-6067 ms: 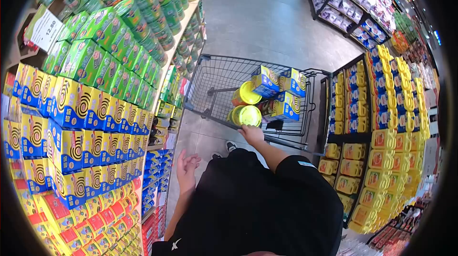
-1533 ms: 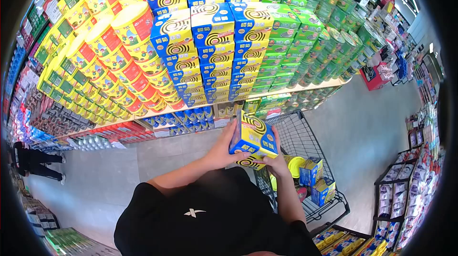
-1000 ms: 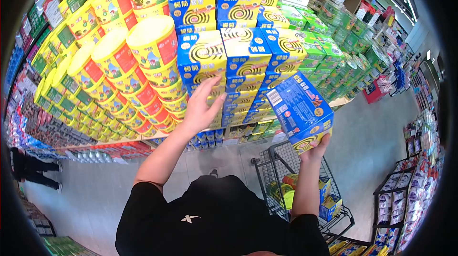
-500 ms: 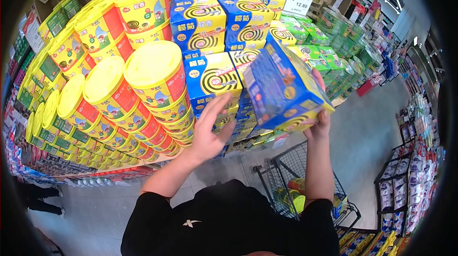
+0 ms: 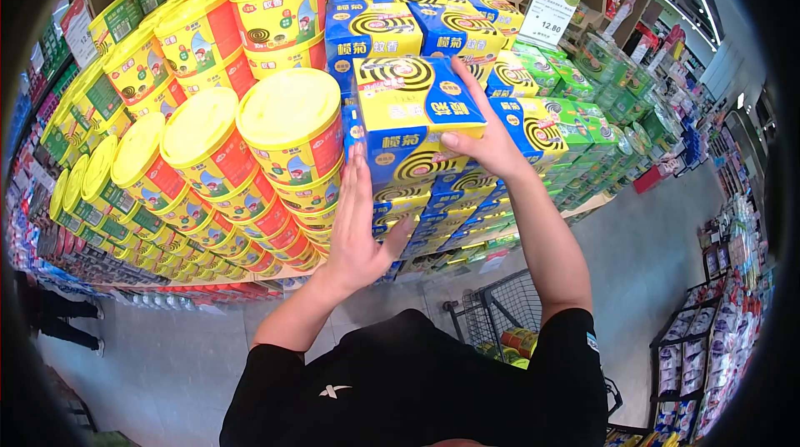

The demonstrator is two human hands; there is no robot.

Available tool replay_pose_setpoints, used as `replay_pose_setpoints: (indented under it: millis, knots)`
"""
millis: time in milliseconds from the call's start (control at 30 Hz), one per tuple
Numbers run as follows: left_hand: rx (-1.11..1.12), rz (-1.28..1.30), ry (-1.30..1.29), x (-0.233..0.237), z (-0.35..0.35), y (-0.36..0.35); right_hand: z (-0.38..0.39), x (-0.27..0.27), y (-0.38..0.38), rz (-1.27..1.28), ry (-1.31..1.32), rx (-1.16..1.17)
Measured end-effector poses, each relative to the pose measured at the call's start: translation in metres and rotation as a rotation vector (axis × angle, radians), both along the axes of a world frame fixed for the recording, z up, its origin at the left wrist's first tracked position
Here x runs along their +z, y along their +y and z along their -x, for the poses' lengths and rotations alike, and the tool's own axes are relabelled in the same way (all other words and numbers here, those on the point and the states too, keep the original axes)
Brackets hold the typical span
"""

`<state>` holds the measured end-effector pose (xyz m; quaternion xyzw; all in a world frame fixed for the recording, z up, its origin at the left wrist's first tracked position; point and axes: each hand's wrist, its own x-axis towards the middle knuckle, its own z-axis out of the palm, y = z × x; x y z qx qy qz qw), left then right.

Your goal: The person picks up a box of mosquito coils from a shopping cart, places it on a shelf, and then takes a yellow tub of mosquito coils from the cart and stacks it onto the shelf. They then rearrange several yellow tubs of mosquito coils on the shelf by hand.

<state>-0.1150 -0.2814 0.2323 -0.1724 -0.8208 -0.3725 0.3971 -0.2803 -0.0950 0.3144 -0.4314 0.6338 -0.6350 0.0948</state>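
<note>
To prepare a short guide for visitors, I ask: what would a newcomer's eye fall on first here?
Probably the bright yellow-lidded tubs, stacked on the left side. Next comes the blue-and-yellow box with its black spirals, in the centre, gripped by the right hand. Above and right of it, the price sign reading 12.80 also stands out.

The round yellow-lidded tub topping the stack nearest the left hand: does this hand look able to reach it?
Probably yes: the open left hand is near the tub, with nothing visible between them.
</note>
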Motion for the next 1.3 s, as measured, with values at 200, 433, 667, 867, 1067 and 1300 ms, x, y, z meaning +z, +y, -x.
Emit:
replay_pose_setpoints:
  millis: [200, 433, 667, 867, 1067, 1300]
  knots:
    - [0.212, 0.017, -0.003, -0.004, -0.014, 0.004, 0.004, -0.004, -0.015, -0.087, 0.230, -0.103]
    - [0.238, 0.067, -0.031, -0.012, -0.008, 0.006, 0.002, -0.014, -0.021, -0.086, 0.346, -0.189]
    - [0.291, 0.108, -0.035, -0.013, -0.003, 0.009, -0.003, -0.016, -0.022, -0.052, 0.293, -0.215]
    - [0.217, -0.046, -0.056, -0.020, -0.011, 0.025, -0.045, -0.028, 0.013, 0.009, 0.395, -0.535]
    - [-0.126, -0.162, 0.007, -0.079, -0.044, 0.051, -0.135, -0.168, 0.104, -0.142, 0.290, -0.709]
    - [-0.404, -0.470, -0.790, -0.164, -0.040, 0.078, -0.282, -0.434, 0.243, -1.252, -0.356, -1.346]
